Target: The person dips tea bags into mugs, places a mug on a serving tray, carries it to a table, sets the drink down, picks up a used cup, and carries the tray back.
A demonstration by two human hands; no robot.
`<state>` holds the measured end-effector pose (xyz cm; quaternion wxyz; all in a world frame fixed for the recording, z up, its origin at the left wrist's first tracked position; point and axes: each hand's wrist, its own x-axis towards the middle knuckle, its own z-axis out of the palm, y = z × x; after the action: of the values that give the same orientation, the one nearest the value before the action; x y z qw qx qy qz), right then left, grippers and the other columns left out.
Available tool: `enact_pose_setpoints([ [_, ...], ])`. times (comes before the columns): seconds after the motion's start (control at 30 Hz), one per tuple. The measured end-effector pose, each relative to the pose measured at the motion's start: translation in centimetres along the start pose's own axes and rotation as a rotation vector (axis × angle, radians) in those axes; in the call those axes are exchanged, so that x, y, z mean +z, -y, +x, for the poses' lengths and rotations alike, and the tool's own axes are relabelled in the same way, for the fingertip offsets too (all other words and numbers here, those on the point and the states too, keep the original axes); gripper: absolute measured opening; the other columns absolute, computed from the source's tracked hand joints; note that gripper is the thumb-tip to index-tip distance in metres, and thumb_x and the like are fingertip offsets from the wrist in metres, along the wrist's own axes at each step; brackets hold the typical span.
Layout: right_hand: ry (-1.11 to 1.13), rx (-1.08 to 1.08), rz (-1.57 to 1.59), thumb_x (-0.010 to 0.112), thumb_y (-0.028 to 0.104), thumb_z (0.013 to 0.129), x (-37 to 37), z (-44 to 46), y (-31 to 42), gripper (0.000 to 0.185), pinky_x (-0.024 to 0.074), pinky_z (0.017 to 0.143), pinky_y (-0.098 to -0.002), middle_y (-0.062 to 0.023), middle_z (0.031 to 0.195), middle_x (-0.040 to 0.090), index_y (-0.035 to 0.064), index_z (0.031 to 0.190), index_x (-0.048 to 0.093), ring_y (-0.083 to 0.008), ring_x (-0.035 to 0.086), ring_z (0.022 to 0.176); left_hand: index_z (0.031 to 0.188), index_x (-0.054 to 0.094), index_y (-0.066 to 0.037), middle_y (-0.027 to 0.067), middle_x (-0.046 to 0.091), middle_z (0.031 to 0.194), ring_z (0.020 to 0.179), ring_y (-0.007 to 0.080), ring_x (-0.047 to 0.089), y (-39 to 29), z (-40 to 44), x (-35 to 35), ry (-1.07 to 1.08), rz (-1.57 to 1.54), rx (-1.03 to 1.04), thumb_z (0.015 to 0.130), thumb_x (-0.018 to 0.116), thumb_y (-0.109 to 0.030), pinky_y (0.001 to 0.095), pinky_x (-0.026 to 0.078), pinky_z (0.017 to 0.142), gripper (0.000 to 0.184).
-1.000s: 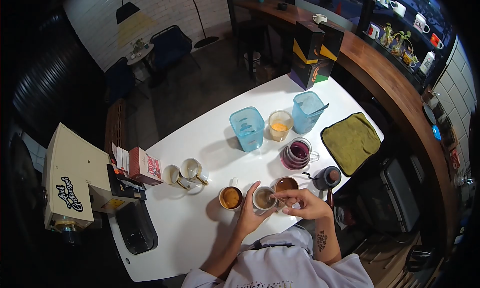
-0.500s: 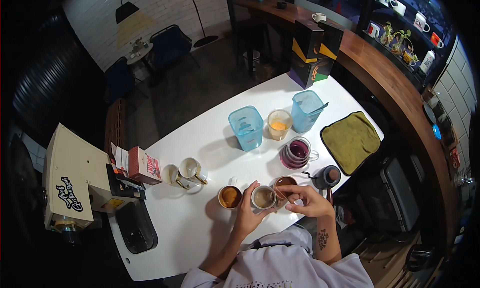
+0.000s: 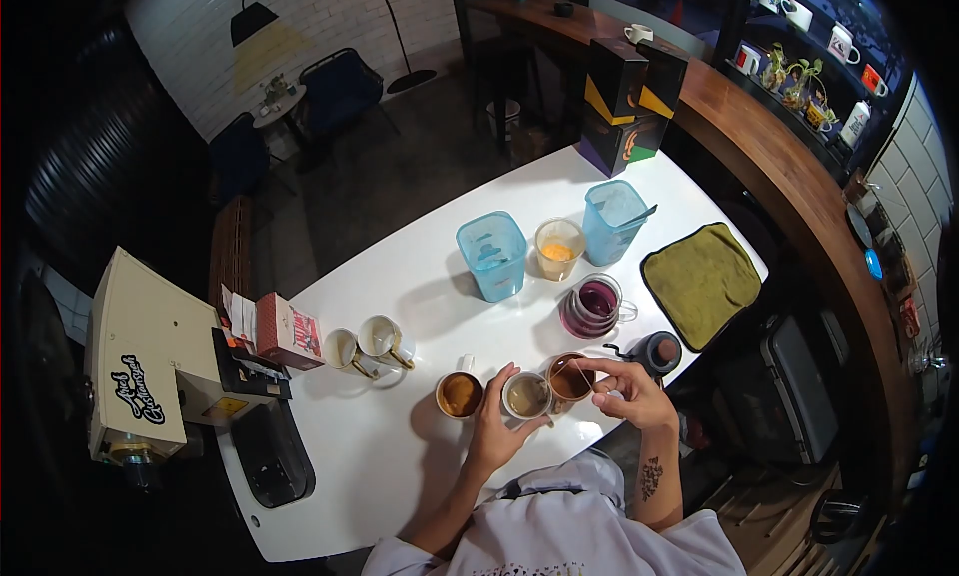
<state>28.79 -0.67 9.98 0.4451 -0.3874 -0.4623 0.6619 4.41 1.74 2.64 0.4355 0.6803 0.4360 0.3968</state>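
Around the round, white-rimmed middle cup [image 3: 526,395], L hand [image 3: 493,438] curls thumb + fingers, gripping it. Just R of middle cup, R hand [image 3: 633,396] pinches thin stirrer [image 3: 586,373] over brown-filled cup [image 3: 569,384]; just L, mottled-froth mug [image 3: 461,394].

On the left we see a cream machine [image 3: 135,321] with dark lettering and, near it, a pink box [image 3: 290,331]. Far to the left we make out a blue chair [image 3: 340,94] beside a small round table [image 3: 285,107]. Black boxes [image 3: 611,81] stand stacked at the far end of the white table [image 3: 365,466], and a green cloth [image 3: 702,286] lies on its right side. Further right we find a curved wooden counter [image 3: 774,141], white mugs [image 3: 842,46] and a white bottle [image 3: 854,125].
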Motion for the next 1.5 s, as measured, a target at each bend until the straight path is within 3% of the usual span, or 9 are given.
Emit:
enact_pose_setpoints([
  [0.2,-0.066,-0.007,0.045,0.063,0.005,0.090,-0.5,-0.3,-0.6,0.051,0.0201,0.049,-0.0220,0.0098,0.060,0.039,-0.0054,0.138,0.051,-0.0007,0.030,0.052,0.146,0.037,-0.004,0.0173,0.056,0.136,0.126,0.0336,0.054,0.0,-0.1,0.0,-0.002,0.005,-0.012,0.067,0.091,-0.020,0.0436,0.045,0.104,0.097],
  [0.5,-0.039,-0.065,0.268,0.068,0.012,0.090,-1.6,-0.4,-2.4,0.055,0.0182,0.047,-0.0229,0.0091,0.059,0.039,-0.0119,0.137,0.049,-0.0019,0.028,0.050,0.146,0.036,-0.003,0.0164,0.055,0.136,0.127,0.0337,0.054,0.1,-0.1,0.0,0.003,0.011,-0.006,0.068,0.091,-0.021,0.0438,0.045,0.105,0.097],
  [1.1,-0.104,-0.052,0.310,0.072,0.021,0.091,-1.8,-0.5,-2.6,0.057,0.0184,0.046,-0.0222,0.0090,0.063,0.042,-0.0096,0.134,0.053,-0.0023,0.030,0.050,0.145,0.037,-0.003,0.0171,0.056,0.135,0.125,0.0347,0.055,-0.1,0.1,-0.2,0.003,0.017,0.006,0.068,0.090,-0.018,0.0438,0.046,0.103,0.095],
  [1.5,-0.115,-0.065,0.279,0.071,0.018,0.091,-1.4,-0.4,-2.1,0.055,0.0180,0.046,-0.0223,0.0092,0.062,0.041,-0.0093,0.135,0.052,-0.0020,0.029,0.050,0.146,0.035,-0.004,0.0177,0.053,0.138,0.127,0.0355,0.053,-1.0,0.5,-0.6,0.037,0.038,-0.005,0.069,0.090,-0.016,0.0438,0.044,0.105,0.095],
])
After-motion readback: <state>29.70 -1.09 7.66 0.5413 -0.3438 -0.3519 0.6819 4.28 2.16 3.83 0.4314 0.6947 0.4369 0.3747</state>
